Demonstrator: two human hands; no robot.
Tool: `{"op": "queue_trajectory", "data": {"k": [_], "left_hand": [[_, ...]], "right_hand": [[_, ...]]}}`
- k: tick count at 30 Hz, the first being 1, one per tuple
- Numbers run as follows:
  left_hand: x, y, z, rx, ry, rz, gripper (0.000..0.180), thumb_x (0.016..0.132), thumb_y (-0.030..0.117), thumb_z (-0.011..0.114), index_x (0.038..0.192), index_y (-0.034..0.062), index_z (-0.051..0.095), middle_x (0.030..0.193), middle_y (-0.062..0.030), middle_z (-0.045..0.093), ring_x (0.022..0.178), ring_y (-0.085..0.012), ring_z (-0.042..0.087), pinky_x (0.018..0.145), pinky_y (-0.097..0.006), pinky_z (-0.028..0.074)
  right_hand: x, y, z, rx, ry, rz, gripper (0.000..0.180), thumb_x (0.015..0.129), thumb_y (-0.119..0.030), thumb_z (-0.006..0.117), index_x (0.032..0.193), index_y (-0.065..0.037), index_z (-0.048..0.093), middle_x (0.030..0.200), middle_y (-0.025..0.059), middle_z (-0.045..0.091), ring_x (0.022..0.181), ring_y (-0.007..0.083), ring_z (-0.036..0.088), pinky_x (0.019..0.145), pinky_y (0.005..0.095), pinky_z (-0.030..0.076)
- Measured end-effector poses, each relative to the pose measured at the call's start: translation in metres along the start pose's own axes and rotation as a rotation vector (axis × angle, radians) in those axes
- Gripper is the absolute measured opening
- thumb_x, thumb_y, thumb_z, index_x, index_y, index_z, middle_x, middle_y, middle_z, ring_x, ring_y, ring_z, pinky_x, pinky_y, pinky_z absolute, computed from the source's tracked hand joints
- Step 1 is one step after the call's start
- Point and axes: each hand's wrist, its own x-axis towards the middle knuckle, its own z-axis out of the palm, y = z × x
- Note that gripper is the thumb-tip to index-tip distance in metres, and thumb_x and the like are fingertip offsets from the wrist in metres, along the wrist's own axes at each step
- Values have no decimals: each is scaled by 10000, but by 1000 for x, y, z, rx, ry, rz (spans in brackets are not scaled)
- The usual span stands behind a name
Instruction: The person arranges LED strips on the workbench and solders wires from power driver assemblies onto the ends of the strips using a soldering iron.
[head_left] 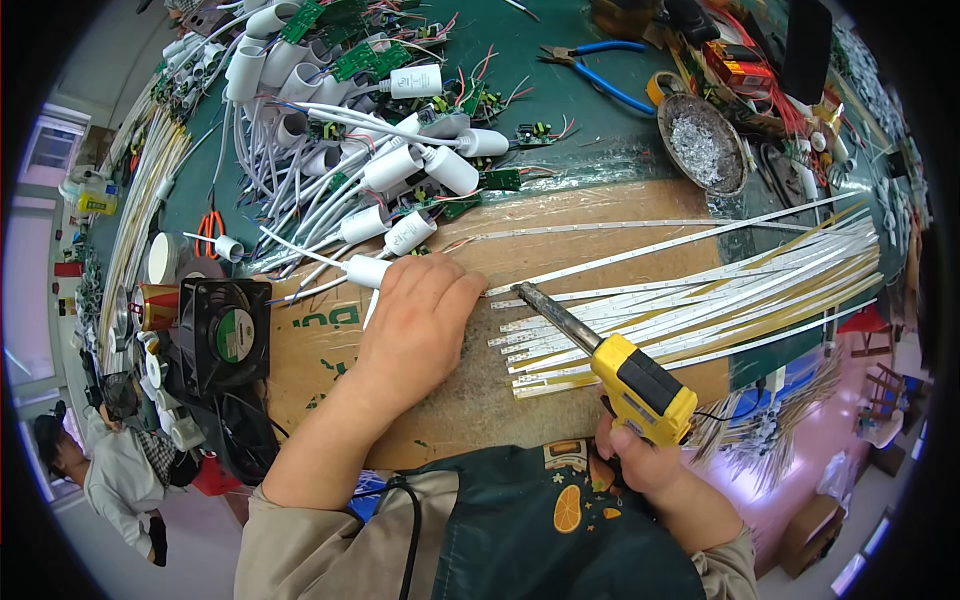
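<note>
My left hand (pixel 425 310) is closed over a white cylindrical plastic housing (pixel 366 271) with a white cable; the curled fingers hide its other end. In my right hand (pixel 640 455) is a yellow soldering gun (pixel 645 390), its metal tip pointing up and left. That tip meets the near end of a thin white LED strip (pixel 640 250), just beside my left fingertips; whether wires lie there is too small to tell. Below and right of the tip, a fan of several white and yellowish LED strips (pixel 700 300) lies on a brown cardboard sheet (pixel 470 420).
White housings with cables and green circuit boards (pixel 350 130) are heaped at the far left. Blue-handled pliers (pixel 610 75) and a round dish of silvery bits (pixel 703 145) lie far right. Left are a black fan (pixel 225 335) and orange-handled scissors (pixel 210 230). A person (pixel 120 480) is beyond.
</note>
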Motion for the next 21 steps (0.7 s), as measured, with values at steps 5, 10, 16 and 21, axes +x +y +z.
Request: {"op": "queue_trajectory", "data": {"k": [5, 10, 16, 21], "left_hand": [[-2, 0, 0, -99, -1, -62, 277, 758, -42, 672, 1024, 33, 651, 1019, -139, 623, 1034, -356, 598, 924, -457, 456], [1, 10, 1, -61, -26, -114, 252, 760, -3, 705, 1002, 42, 649, 1026, -134, 609, 1052, -350, 585, 941, -459, 438], [2, 8, 5, -38, -27, -121, 198, 755, 19, 728, 934, 50, 647, 996, -118, 607, 1033, -333, 587, 938, -447, 434], [1, 4, 7, -81, 16, -102, 171, 759, 16, 726, 906, 52, 646, 975, -98, 615, 1017, -316, 593, 929, -439, 431]], "right_hand": [[2, -4, 4, 34, 32, -12, 568, 935, -254, 675, 1366, 43, 454, 1003, 115, 615, 622, 149, 548, 554, 279, 458], [4, -10, 4, 27, 14, 8, 561, 932, -255, 670, 1352, 52, 460, 855, 106, 599, 619, 146, 543, 555, 274, 451], [3, -6, 6, 42, 41, -9, 544, 933, -258, 667, 1332, 51, 466, 783, 94, 581, 610, 145, 538, 560, 275, 449], [4, -8, 4, 51, 16, 8, 531, 934, -256, 665, 1319, 51, 466, 778, 92, 575, 611, 146, 538, 561, 276, 450]]}}
